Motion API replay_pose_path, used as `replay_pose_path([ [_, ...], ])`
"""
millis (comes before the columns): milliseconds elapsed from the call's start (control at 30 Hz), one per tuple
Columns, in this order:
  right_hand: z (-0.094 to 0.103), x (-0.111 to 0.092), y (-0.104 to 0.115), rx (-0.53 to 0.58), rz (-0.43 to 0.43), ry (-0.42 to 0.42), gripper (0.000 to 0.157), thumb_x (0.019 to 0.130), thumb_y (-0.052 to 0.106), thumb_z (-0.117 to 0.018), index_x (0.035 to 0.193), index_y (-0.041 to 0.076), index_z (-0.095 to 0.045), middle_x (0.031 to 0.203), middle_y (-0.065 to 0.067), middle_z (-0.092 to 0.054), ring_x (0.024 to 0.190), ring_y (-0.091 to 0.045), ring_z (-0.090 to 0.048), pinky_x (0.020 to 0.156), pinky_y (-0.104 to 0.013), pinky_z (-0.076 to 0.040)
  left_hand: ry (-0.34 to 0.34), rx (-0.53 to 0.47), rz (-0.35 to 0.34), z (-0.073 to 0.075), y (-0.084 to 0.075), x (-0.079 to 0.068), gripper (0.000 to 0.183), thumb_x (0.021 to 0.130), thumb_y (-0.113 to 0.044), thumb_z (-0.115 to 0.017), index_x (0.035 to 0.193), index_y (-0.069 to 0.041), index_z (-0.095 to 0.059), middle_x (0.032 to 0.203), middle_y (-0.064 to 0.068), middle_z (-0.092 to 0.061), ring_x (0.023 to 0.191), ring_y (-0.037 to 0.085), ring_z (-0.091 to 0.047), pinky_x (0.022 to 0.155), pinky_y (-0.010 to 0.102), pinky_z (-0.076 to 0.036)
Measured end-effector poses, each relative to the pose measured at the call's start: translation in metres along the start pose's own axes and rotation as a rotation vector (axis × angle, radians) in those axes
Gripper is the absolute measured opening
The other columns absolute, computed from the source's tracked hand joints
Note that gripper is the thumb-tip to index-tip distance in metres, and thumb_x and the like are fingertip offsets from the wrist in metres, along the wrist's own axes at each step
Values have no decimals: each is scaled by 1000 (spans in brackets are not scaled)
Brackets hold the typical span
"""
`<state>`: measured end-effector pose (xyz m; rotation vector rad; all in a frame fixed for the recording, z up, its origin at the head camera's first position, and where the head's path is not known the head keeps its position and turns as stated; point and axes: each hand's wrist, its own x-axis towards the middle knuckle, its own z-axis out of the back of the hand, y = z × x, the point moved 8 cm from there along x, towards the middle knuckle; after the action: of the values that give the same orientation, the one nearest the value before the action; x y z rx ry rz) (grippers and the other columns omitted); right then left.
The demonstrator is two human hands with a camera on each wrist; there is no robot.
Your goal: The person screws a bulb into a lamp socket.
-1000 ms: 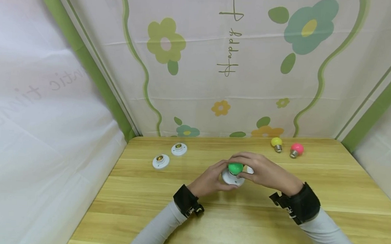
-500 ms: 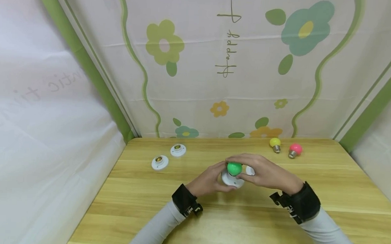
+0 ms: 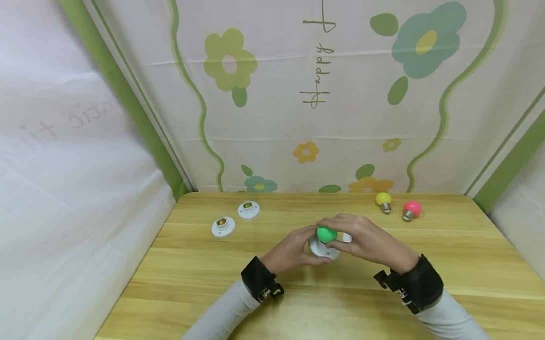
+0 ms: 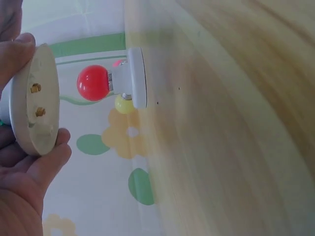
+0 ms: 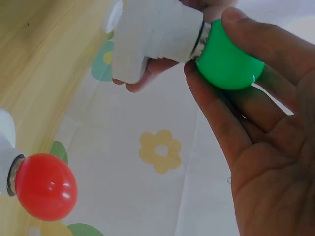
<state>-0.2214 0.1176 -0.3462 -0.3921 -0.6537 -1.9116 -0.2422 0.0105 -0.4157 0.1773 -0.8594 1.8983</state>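
Note:
My left hand [image 3: 292, 250] grips a white round lamp holder [image 3: 318, 249] by its rim, raised off the table. Two brass terminals [image 4: 38, 101] show on its underside in the left wrist view. A green light bulb [image 3: 327, 234] sits in the holder's socket, pinched between the thumb and fingers of my right hand [image 3: 362, 238]. In the right wrist view a thin band of the bulb's metal screw base [image 5: 201, 42] shows at the socket's mouth. A red bulb [image 5: 47, 187] stands upright in another white holder [image 4: 139, 78], mostly hidden behind my right hand in the head view.
Two white lamp holders without bulbs [image 3: 223, 227] [image 3: 248, 209] lie at the back left of the wooden table [image 3: 183, 287]. A yellow bulb [image 3: 383, 200] and a pink bulb [image 3: 412, 210] lie loose at the back right. A flower-printed curtain [image 3: 265, 114] hangs behind the table.
The head view has shifted slightly. Both hands stay at the lamp holder and the green bulb, with my right fingers moving only a little around the bulb.

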Motion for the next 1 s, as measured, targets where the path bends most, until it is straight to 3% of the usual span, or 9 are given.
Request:
replay_pose_path([
  [400, 0, -3, -8, -69, -52, -57, 49, 83, 17, -76, 128, 5, -60, 122, -10, -65, 108, -20, -61, 84, -31, -56, -100, 39, 36, 1, 0, 5, 75, 85, -30, -74, 148, -20, -34, 137, -2, -51, 120, 5, -49, 96, 16, -45],
  [733, -5, -3, -14, -33, -98, -46, 50, 84, 22, -76, 129, 9, -59, 129, -5, -57, 116, -20, -55, 87, -35, -55, -101, 12, 32, -2, 5, 4, 75, 85, -31, -74, 147, -19, -33, 140, -1, -47, 124, 7, -46, 98, 18, -44],
  [1000, -5, -3, -15, -52, -99, -35, 50, 82, 16, -77, 128, 9, -59, 127, -5, -58, 113, -20, -57, 83, -33, -56, -92, -23, 108, -7, 12, 2, 85, 78, -25, -80, 146, -10, -32, 135, 6, -50, 118, 13, -51, 95, 21, -48],
])
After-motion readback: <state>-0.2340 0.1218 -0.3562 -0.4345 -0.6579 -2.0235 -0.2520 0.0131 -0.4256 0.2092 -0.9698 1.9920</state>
